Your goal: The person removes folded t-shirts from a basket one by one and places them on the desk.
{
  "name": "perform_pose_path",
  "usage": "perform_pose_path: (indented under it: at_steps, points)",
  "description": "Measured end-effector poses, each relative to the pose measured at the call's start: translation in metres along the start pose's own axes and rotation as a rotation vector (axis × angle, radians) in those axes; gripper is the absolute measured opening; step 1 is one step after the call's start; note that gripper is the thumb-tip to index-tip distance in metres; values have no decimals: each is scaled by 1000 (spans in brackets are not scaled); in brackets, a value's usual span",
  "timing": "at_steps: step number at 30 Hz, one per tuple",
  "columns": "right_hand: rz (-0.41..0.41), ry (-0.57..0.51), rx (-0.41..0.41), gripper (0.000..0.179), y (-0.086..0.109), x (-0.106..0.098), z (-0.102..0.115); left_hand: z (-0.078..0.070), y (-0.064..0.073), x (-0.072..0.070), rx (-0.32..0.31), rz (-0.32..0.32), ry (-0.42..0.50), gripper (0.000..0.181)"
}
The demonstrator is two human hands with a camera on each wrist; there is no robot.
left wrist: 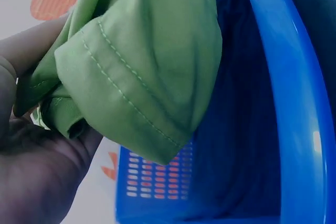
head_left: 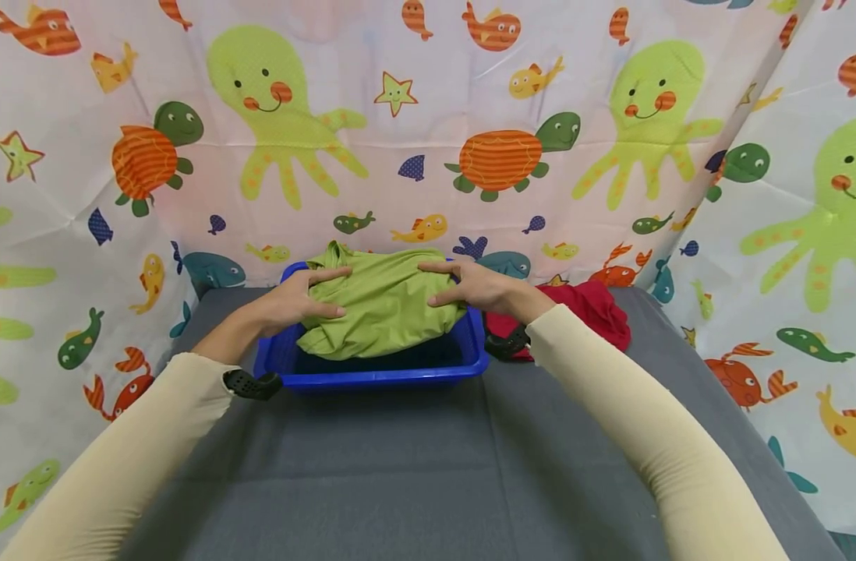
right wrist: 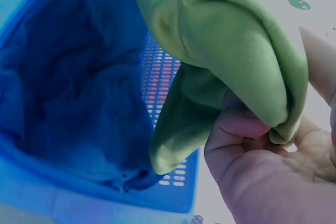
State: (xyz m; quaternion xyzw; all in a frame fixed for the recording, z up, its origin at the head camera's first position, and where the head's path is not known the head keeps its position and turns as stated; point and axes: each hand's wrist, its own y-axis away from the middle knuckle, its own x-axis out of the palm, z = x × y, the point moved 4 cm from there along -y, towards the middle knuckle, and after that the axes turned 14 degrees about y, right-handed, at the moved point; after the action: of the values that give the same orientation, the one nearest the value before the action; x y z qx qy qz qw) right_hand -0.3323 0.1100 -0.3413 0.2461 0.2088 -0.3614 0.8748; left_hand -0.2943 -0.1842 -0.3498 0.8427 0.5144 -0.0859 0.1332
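A light green garment (head_left: 382, 304), with double stitching along a hem, hangs bunched over a blue plastic basket (head_left: 386, 379). My left hand (head_left: 295, 300) grips its left side, thumb toward me. On its right side my right hand (head_left: 473, 287) holds the cloth, and the right wrist view shows the thumb (right wrist: 239, 124) pressed into a fold. Below the green garment, dark blue cloth (right wrist: 84, 87) lies inside the basket. The green cloth hides the basket's back part in the head view.
A red cloth (head_left: 592, 312) lies crumpled on the grey table cover (head_left: 386, 475), right of the basket. Behind and at both sides hangs a white curtain (head_left: 428, 101) printed with sea animals. Black straps are on both wrists.
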Motion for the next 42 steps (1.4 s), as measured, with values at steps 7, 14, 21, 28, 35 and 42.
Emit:
perform_pose_path:
  at_steps: [7, 14, 21, 28, 35, 42]
  points:
    - [-46, 83, -6, 78, 22, -13, 2, -13, 2, 14, 37, 7, 26, 79]
    - [-32, 69, -18, 78, 41, -25, 0, -25, -2, 30, 63, 0, 66, 81]
    - [-51, 119, -16, 80, 61, -38, -10, -38, -10, 51, 55, 26, 93, 82]
    - [0, 68, -41, 80, 80, -52, -19, -48, -15, 74, 54, 64, 124, 82]
    - [-21, 153, -38, 80, 101, -68, -30, -57, -26, 97, 51, 70, 162, 81]
    - [-37, 203, -1, 79, 122, -82, -44, -64, -38, 120, 18, 85, 211, 81]
